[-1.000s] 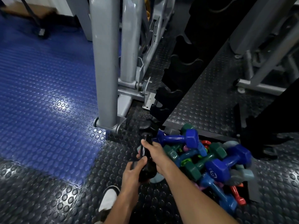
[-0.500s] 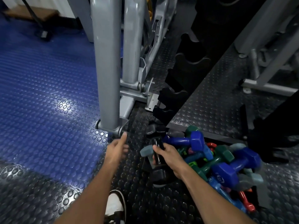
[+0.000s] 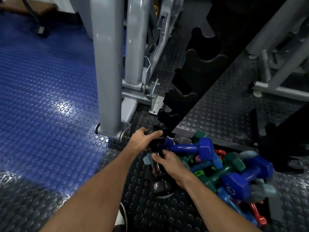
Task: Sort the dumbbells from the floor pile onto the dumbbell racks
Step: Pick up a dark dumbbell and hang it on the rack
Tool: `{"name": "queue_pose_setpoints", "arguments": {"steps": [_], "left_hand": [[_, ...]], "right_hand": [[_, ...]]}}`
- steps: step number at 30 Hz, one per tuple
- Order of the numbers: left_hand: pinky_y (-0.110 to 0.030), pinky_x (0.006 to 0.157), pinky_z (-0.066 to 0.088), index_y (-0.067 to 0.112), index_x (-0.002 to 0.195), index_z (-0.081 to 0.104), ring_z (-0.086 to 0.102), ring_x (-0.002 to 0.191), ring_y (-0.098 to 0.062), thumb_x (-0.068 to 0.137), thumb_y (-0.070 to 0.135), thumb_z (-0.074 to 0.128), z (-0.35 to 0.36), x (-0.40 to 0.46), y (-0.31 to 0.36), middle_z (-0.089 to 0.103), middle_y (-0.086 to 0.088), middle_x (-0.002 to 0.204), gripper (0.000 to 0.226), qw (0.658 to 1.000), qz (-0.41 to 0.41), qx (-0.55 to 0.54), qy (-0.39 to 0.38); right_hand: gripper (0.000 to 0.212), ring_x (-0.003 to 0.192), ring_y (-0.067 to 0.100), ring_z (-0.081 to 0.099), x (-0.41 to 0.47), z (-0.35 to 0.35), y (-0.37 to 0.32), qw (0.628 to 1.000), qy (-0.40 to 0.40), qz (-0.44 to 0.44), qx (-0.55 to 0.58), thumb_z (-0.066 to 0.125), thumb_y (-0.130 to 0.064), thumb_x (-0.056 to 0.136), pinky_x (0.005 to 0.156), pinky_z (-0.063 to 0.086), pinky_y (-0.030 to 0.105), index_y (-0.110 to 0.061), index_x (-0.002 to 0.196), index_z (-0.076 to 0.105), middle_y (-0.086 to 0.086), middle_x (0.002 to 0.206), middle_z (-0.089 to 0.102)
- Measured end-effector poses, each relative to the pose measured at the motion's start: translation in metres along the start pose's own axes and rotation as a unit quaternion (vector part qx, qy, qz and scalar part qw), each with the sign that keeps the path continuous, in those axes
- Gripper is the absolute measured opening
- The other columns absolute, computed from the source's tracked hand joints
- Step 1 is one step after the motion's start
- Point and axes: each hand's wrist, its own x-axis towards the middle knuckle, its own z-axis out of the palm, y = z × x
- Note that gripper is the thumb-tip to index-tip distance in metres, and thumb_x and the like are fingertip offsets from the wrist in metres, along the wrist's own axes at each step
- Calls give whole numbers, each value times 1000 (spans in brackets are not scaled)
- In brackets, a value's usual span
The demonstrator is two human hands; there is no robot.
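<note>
Since half a second ago: my left hand (image 3: 142, 139) has swung in from near the grey post foot and now sits on a second black dumbbell (image 3: 154, 132) at the pile's 11 o'clock edge; the view has barely shifted.

Left grip: fingers curl over the dark rounded end of that dumbbell; I judge it a closing hold, though how much of the weight it bears I cannot tell.

Right grip: my right hand (image 3: 168, 163) wraps the handle of a black dumbbell (image 3: 159, 185), fingers curled round it, its near head hanging toward 6 o'clock, just above the studded floor (image 3: 150, 215).

Pile: the floor pile (image 3: 222, 166) lies at 4 o'clock from my hands, a tangle of blue, green, grey and red dumbbells; a long blue dumbbell (image 3: 192, 148) lies on top, touching my hands' working area.

Racks: the black dumbbell rack (image 3: 197, 67) rises toward 1 o'clock, and every cradle I can see on it stands bare.

Grey machine frame (image 3: 108, 64): upright at 11 o'clock, close beside my left hand.

Progress: early, by my reading. Nothing shows on the rack, the pile looks nearly whole, and only the two black ones are in hand.

Left to do: carry these to the cradles, then work through the coloured ones.
</note>
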Motion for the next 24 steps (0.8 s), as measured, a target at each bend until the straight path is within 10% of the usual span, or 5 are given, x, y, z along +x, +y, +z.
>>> {"name": "queue_pose_setpoints", "arguments": {"steps": [5,13,18,24], "left_hand": [[-40,82,56,19,97,66,72,89,-20,56,71,81,-1,7,-3,76,-2,93,68,997,17,-59,46],[-38,75,56,14,90,70,73,80,-22,56,60,88,-12,40,14,77,-1,83,60,985,36,-141,92],[-32,66,57,9,100,71,76,79,-22,68,48,90,-22,57,9,79,-6,87,53,984,36,-149,96],[-30,62,56,7,100,72,78,77,-26,66,48,90,-34,87,20,79,-12,92,57,979,32,-174,102]], "right_hand": [[21,98,32,76,5,4,9,999,9,-5,45,66,-29,101,93,59,46,-14,115,71,17,105,78],[28,105,5,72,11,12,17,991,134,-21,17,70,-50,92,96,55,28,-41,118,74,-15,107,78],[44,88,13,77,13,20,29,979,156,41,121,86,-44,80,66,59,24,-20,112,70,0,101,79],[78,101,14,75,34,40,36,987,159,20,29,93,-58,53,92,59,36,-25,118,67,-5,104,79]]}}
